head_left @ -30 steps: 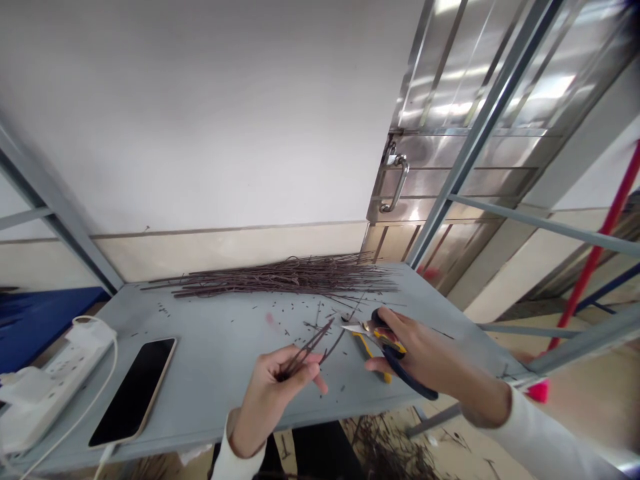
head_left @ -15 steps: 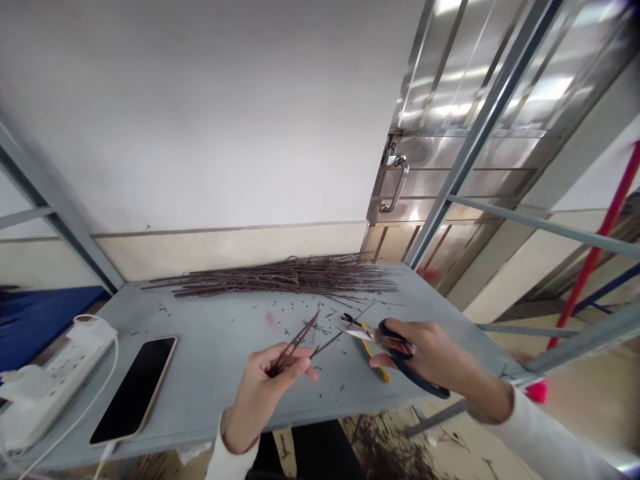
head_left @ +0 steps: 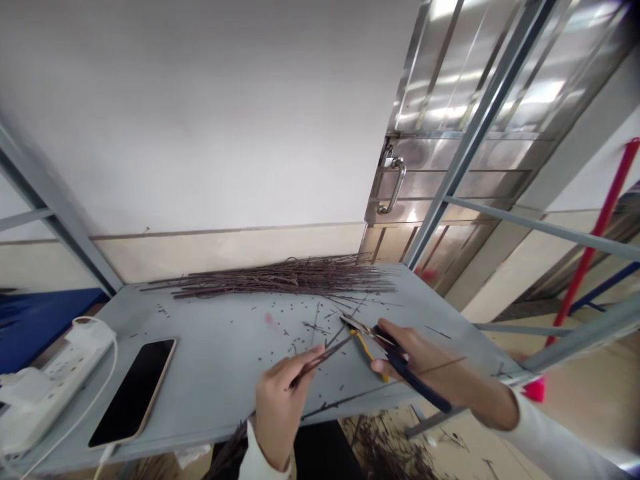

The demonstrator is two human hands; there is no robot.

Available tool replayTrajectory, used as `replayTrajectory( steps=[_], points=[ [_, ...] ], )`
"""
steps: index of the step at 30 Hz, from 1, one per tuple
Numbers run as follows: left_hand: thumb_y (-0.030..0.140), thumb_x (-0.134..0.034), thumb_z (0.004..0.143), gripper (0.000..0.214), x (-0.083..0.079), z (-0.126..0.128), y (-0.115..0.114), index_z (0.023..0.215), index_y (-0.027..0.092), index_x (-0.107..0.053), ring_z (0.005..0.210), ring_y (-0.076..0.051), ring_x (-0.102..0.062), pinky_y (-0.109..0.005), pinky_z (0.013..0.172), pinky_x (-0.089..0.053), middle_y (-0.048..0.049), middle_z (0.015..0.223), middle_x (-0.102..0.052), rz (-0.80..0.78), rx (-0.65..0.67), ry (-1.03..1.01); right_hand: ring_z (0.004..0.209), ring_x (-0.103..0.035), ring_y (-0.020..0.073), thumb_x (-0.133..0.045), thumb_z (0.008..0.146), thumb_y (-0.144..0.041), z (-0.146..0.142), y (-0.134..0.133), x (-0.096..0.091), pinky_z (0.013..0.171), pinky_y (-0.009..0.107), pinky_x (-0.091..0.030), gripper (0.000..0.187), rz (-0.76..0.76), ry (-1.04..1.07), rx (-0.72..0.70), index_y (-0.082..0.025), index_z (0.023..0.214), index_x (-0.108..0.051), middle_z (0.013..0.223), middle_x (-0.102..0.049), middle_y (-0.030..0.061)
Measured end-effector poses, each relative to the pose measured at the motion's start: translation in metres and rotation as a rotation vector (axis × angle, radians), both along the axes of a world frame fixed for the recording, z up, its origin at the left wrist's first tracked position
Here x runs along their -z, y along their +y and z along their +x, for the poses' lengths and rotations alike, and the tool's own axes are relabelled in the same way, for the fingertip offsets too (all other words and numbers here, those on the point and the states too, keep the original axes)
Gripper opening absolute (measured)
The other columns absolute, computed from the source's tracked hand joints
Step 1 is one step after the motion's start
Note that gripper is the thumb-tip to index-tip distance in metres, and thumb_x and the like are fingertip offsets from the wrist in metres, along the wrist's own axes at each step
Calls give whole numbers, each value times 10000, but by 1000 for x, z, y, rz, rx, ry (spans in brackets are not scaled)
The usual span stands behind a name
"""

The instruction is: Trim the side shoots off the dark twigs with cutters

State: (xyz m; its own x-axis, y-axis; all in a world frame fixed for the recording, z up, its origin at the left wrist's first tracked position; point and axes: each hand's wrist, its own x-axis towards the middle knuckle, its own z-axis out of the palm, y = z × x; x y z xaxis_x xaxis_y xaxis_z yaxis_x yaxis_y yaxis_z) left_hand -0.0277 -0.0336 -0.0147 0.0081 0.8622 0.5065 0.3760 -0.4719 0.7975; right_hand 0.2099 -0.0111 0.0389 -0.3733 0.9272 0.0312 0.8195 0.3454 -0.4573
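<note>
Dark-brown thin twigs [head_left: 329,355], pinched in the left hand [head_left: 283,393] over the flat grey surface's [head_left: 210,360] near edge, slant toward its far right corner. The right hand [head_left: 425,353] grips navy-handled metal scissors [head_left: 403,367], blades pointing far-left. Beyond the far edge rises a white wall [head_left: 225,120].

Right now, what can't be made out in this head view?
All in the head view:
Held twigs: count, partly hidden by left fingers.
Scissors: part of the handles, covered by right fingers.
Power strip: near end, cut off by left edge.
Floor twigs: spread, cut off by bottom edge.
</note>
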Motion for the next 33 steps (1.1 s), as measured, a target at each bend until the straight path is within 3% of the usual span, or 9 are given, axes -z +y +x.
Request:
replayTrajectory(
  steps=[4,9,14,18,21,24,27,33],
  points=[
    [82,-574,812,345,9,7,-5,1062,271,-717,728,-195,-715,-268,685,-579,-40,968,-757,136,-23,78,573,-568,188,-482,837,-564,-2,0,4,502,274,-384,335,40,-18,57,-234,778,-479,651,-610,22],
    [87,-567,820,368,11,7,-7,1102,284,-699,737,-207,-709,-285,671,-567,-38,1002,-747,121,-24,78,472,-483,147,-554,792,-579,-2,4,8,469,260,-336,404,95,-36,112,-233,620,-435,507,-525,-16],
    [203,-576,841,217,3,6,-4,977,225,-743,745,-201,-699,-261,705,-535,-60,933,-764,-99,-59,-7,427,-373,110,-569,763,-592,1,3,11,426,244,-269,490,22,54,105,-228,532,-337,445,-413,-42],
    [353,-581,845,219,-11,2,0,850,198,-737,801,-210,-681,-248,733,-500,-57,845,-767,-307,-26,-141,456,-383,114,-578,743,-610,3,7,17,445,241,-266,481,16,76,96,-228,565,-347,473,-402,-48],
    [380,-615,810,236,-22,-2,8,852,174,-722,665,-175,-633,-233,630,-467,-44,699,-750,-392,55,-240,488,-408,120,-588,721,-630,5,14,18,466,238,-285,466,43,88,63,-231,625,-367,519,-447,-47],
    [380,-640,767,260,-30,-5,19,841,139,-705,428,-96,-430,-219,429,-331,-42,616,-721,-484,179,-315,521,-390,115,-561,728,-659,5,23,18,474,230,-296,490,35,155,-7,-232,657,-331,564,-454,-45],
    [371,-652,739,264,-32,-6,27,833,126,-688,381,-61,-273,-217,380,-209,-45,613,-713,-533,239,-349,550,-389,118,-540,755,-647,2,34,18,492,231,-303,471,57,203,-72,-232,691,-329,603,-440,-47],
    [384,-667,710,281,-30,-3,32,813,123,-676,387,-56,-246,-225,385,-164,-45,614,-704,-557,252,-369,559,-408,127,-522,790,-608,-6,52,20,531,240,-325,413,165,193,-119,-226,728,-377,611,-451,-44]
  ],
)
